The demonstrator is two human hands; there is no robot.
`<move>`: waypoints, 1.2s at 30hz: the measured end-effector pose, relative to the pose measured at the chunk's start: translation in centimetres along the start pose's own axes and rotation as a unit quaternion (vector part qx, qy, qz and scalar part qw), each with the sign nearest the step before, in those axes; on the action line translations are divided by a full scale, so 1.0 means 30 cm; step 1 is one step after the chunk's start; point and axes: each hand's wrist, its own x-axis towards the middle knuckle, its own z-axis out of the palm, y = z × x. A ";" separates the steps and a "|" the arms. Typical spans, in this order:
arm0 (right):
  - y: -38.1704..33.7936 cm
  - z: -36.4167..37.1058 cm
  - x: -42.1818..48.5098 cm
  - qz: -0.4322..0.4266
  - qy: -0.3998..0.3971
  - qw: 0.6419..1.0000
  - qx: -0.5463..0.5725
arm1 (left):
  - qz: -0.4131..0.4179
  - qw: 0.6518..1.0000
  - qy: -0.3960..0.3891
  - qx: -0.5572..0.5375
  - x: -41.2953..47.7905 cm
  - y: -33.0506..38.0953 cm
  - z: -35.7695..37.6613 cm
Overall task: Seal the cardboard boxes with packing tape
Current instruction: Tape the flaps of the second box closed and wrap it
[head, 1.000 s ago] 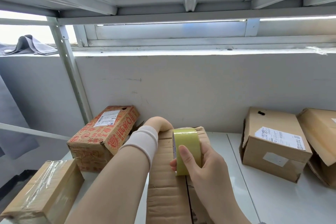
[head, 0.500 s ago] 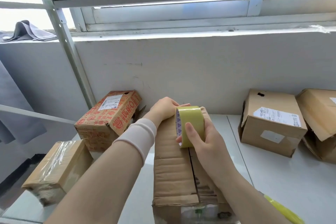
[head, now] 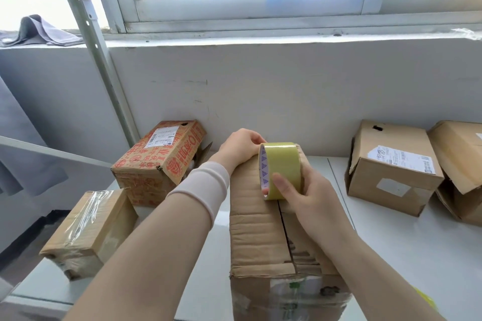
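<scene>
Roll [head: 283, 169]: stands on edge on the box [head: 255, 229] top, at its 12 o'clock end, over the seam.
Right hand [head: 313, 198]: wrapped round the roll, thumb flat on its outer face.
Left hand [head: 240, 148]: at 10 o'clock of the roll, curled at the box's far end; whether it pins a tape end I cannot tell.
Risk, drift: a pull toward 6 o'clock that strays sideways would likely leave the seam part bare.
Risk, lift: if the far end is not pressed down, the strip may peel up with the pull.
Risk, flaps: creased and soft, they may sag and wrinkle the tape.
Risk, slide: the box may skid toward 6 o'clock.
Surface: smooth white shelf [head: 391, 255]; red box [head: 159, 164] at 10 o'clock, wrapped box [head: 88, 229] at 8, labelled box [head: 391, 172] at 3.
Room: grey wall [head: 260, 99] at 12, window above, metal post [head: 99, 60] at 11, cloth [head: 39, 31] on the ledge.
</scene>
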 end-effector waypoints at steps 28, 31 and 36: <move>-0.209 -0.098 -0.475 0.195 -0.041 0.974 0.105 | -0.070 0.996 0.058 0.004 -0.034 0.030 0.029; -0.151 -0.088 -0.519 0.241 -0.045 0.963 0.113 | -0.068 0.996 0.054 -0.002 -0.034 0.027 0.030; -0.055 -0.050 -0.544 0.255 -0.024 0.959 0.118 | -0.057 0.996 0.065 0.010 -0.027 0.022 0.034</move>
